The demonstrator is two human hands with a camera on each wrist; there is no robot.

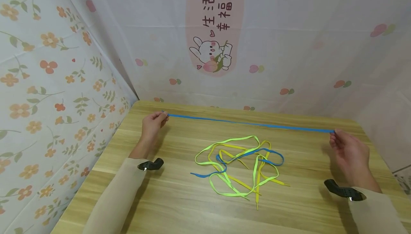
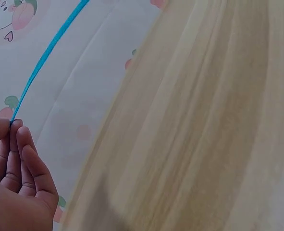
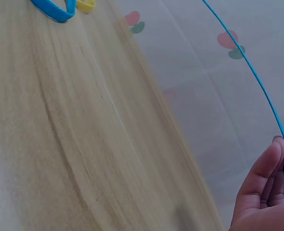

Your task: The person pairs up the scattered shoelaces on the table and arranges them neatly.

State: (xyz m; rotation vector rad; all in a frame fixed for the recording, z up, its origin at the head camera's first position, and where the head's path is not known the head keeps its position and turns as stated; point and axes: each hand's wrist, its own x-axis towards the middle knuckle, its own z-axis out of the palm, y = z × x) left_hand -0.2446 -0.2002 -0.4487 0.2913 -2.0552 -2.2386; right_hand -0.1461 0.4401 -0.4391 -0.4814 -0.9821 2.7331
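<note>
A flat blue shoelace (image 1: 231, 121) is stretched nearly straight across the far part of the table, above its surface. My left hand (image 1: 153, 122) pinches one end between thumb and fingertips. At the other end my right hand (image 1: 351, 152) pinches the same lace. Both pinches also show in the left wrist view, where the lace (image 2: 50, 50) rises from the fingers, and in the right wrist view, where the lace (image 3: 252, 72) bends slightly. Between the arms lies a loose tangle of a neon green shoelace (image 1: 221, 187), a yellow shoelace (image 1: 257, 194) and another blue shoelace (image 1: 205, 175).
The wooden table (image 1: 160, 205) has rounded far corners. Behind it hangs a white curtain (image 1: 154, 41) with fruit prints and a rabbit picture. A flowered cloth (image 1: 48, 95) hangs along the left side. Black curved pieces (image 1: 152, 164) sit at both cuffs.
</note>
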